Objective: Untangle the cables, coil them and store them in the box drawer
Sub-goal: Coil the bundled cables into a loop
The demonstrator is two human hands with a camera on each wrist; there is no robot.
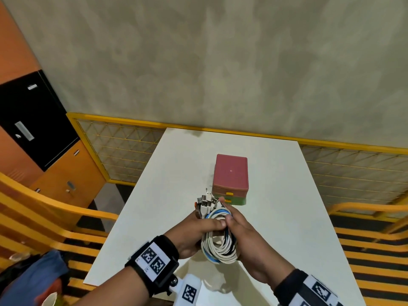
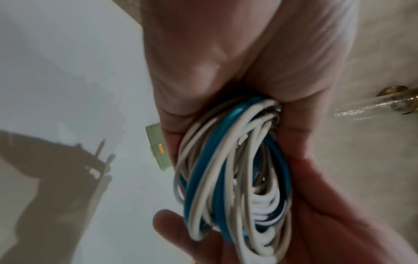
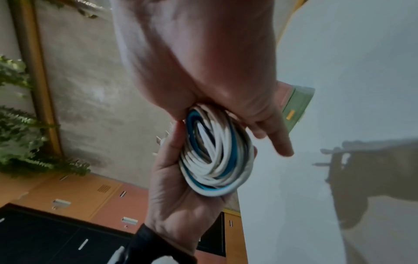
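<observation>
White and blue cables [image 1: 219, 246], coiled together, sit near the closed pink-and-green box [image 1: 230, 180].

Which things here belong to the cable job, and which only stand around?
Job:
- cables, a coiled bundle held by left hand and right hand
- box on the table, drawers closed

Lying about:
- lockers
- yellow railing
- blue cloth
- plants
</observation>
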